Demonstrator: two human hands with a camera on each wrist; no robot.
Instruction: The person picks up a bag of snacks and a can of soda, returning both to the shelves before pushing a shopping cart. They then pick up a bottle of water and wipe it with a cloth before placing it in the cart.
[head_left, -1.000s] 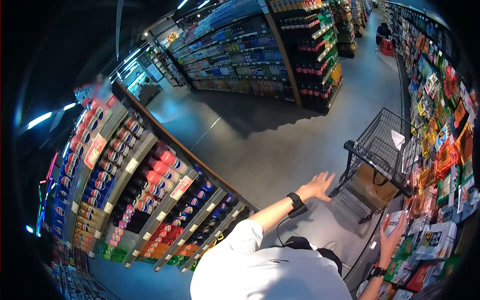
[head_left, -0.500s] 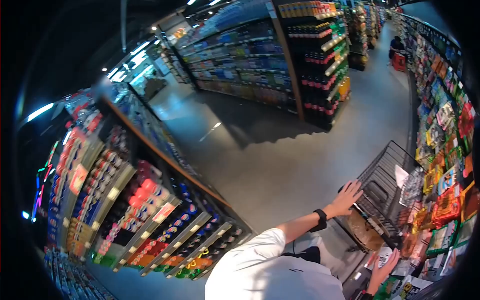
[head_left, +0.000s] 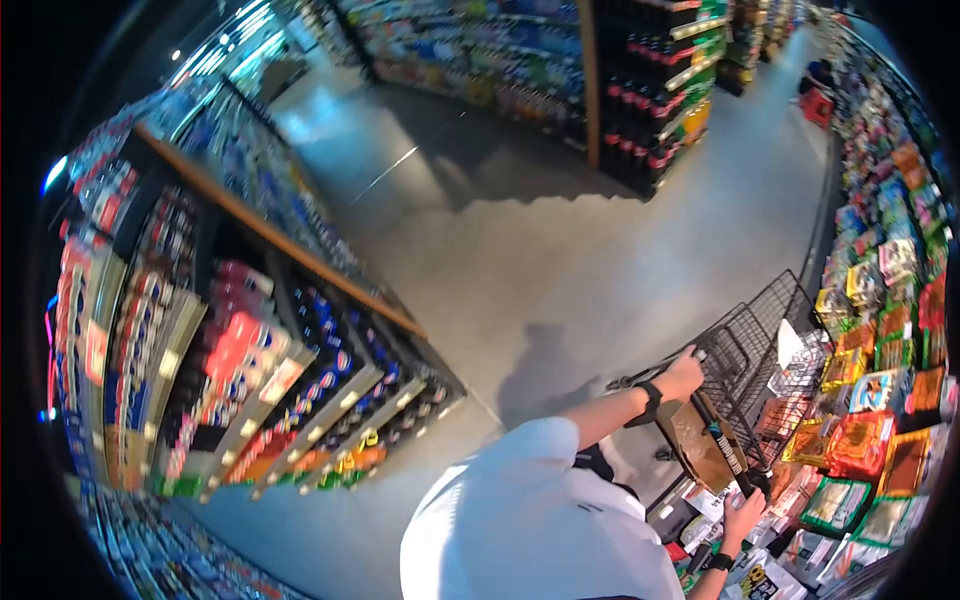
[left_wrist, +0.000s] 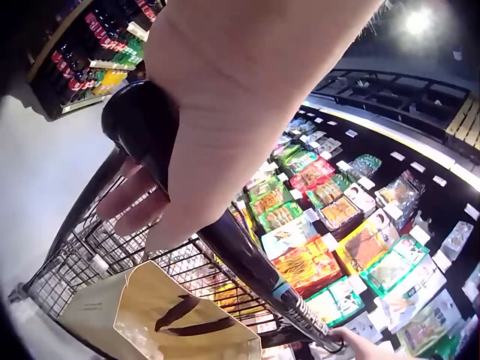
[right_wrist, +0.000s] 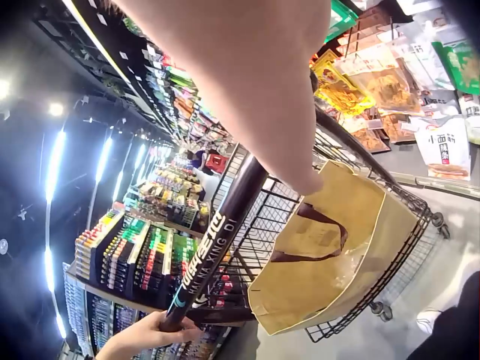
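Observation:
A black wire shopping cart (head_left: 745, 350) stands in front of me, its dark handle (right_wrist: 217, 247) printed with white lettering. My left hand (head_left: 680, 375) grips the handle's left end; in the left wrist view its fingers (left_wrist: 135, 202) curl around the bar. At the opposite end, my right hand (head_left: 742, 518) holds the bar, with the palm covering much of it in the right wrist view. A tan paper bag (right_wrist: 375, 255) with dark brown straps sits low in the cart, below the handle. A white paper-like piece (head_left: 790, 345) shows at the basket's far side.
Packaged snacks (head_left: 860, 440) line a low display along the cart's right side. Shelves of soda bottles (head_left: 240, 350) stand at the left, and another drink shelf (head_left: 650, 110) lies ahead. Far down the aisle a person (head_left: 818, 75) is beside a red object (head_left: 816, 107).
My left hand has gone from outstretched with spread fingers to gripping the handle. The right hand has moved from beside a white package at the snack display to the handle's right end.

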